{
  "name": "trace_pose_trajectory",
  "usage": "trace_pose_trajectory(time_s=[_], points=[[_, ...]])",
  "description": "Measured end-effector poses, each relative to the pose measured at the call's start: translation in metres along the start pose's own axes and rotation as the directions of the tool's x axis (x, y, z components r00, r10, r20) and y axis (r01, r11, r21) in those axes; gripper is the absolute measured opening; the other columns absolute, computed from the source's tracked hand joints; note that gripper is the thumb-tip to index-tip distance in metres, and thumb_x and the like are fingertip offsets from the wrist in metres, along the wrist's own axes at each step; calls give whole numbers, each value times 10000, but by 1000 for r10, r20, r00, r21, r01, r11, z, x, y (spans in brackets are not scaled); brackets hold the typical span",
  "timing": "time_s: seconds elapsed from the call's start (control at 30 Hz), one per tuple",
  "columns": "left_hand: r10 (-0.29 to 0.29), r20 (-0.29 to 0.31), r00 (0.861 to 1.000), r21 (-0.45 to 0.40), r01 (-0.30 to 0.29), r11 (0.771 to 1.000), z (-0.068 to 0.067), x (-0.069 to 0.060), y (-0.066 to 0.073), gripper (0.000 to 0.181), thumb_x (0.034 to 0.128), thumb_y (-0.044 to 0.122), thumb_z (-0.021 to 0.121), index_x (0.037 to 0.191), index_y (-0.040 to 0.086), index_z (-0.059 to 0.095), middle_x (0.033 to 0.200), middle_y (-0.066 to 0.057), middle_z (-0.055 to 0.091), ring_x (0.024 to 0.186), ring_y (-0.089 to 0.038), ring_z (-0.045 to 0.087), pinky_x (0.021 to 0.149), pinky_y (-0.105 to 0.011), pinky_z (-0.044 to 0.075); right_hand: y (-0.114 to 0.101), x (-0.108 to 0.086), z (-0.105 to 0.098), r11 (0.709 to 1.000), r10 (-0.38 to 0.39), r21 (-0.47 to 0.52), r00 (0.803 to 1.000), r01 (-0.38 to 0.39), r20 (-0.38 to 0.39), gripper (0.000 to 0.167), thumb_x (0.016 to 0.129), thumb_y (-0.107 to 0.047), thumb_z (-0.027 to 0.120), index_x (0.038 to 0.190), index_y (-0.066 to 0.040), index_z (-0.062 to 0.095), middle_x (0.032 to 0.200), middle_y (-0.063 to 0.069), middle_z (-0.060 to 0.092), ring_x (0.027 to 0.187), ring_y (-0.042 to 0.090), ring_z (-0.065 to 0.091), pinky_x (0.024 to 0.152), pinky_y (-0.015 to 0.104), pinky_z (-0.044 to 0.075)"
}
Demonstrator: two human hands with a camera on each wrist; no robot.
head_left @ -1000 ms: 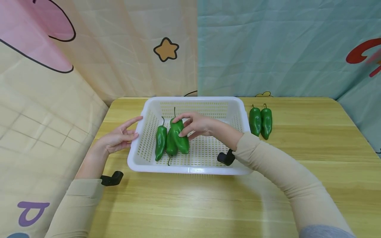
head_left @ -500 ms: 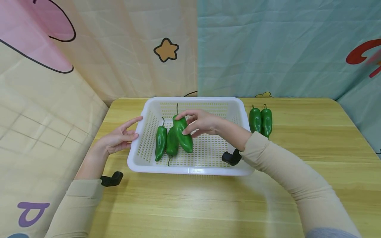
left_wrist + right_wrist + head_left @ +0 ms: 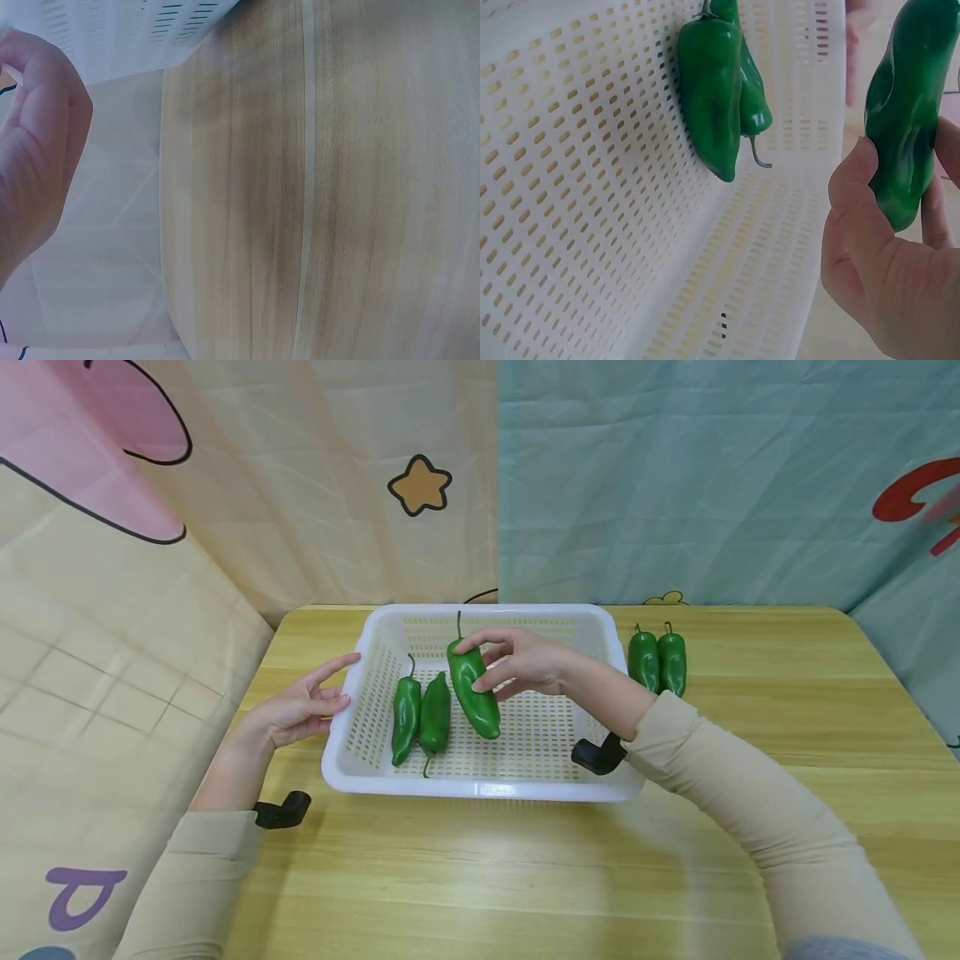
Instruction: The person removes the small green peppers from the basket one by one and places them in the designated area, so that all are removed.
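Fingers of the right hand pinch a green pepper at their tips, its long axis running across them, stem end on the far side. Left of them, two more peppers lie in the white basket; farther left, the left hand rests spread fingers against the rim.

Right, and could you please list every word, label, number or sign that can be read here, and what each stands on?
"P": purple mark on the cream curtain at the left, turned sideways; probably that letter, but not certain.
Red mark on the teal curtain: cut off by the picture's edge, cannot be read.
No readable text shows on the green peppers or the white basket.
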State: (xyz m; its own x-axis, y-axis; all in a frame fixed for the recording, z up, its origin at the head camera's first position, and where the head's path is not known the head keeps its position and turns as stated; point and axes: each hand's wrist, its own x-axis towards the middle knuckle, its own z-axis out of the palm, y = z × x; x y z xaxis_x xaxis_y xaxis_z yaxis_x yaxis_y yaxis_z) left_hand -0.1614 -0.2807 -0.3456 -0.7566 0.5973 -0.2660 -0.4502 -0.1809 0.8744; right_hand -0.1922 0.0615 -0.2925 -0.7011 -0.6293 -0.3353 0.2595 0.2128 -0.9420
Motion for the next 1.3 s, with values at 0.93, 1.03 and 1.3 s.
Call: trace_pose_trajectory(time_s=[0.93, 1.03, 1.3], points=[[-14, -32, 999, 20, 15, 1000, 0, 0, 1, 621, 935, -46, 491, 1415, 268, 253, 1055, -107, 634, 968, -237, 633, 790, -405, 538, -6, -42, -35, 994, -95, 45, 995, 95, -13, 448, 813, 134, 597, 1202, -83, 542, 1124, 197, 454, 850, 254, 622, 752, 447, 547], [-13, -29, 999, 18, 13, 1000, 0, 0, 1, 608, 936, -45, 492, 1404, 276, 274, 1053, -104, 634, 967, -235, 633, 792, -405, 538, -6, -48, -39, 996, -85, 30, 996, 86, -26, 464, 816, 130, 596, 1224, -78, 519, 1146, 200, 452, 854, 256, 625, 759, 449, 545], [-11, -23, 1000, 7, 11, 1000, 0, 0, 1, 613, 936, -51, 485, 1410, 265, 257, 1052, -108, 636, 970, -239, 633, 793, -407, 537, -5, -62, -54, 997, -75, 8, 996, 76, -36, 479, 827, 117, 595, 1255, -66, 481, 1159, 201, 415, 852, 249, 626, 768, 441, 543]])
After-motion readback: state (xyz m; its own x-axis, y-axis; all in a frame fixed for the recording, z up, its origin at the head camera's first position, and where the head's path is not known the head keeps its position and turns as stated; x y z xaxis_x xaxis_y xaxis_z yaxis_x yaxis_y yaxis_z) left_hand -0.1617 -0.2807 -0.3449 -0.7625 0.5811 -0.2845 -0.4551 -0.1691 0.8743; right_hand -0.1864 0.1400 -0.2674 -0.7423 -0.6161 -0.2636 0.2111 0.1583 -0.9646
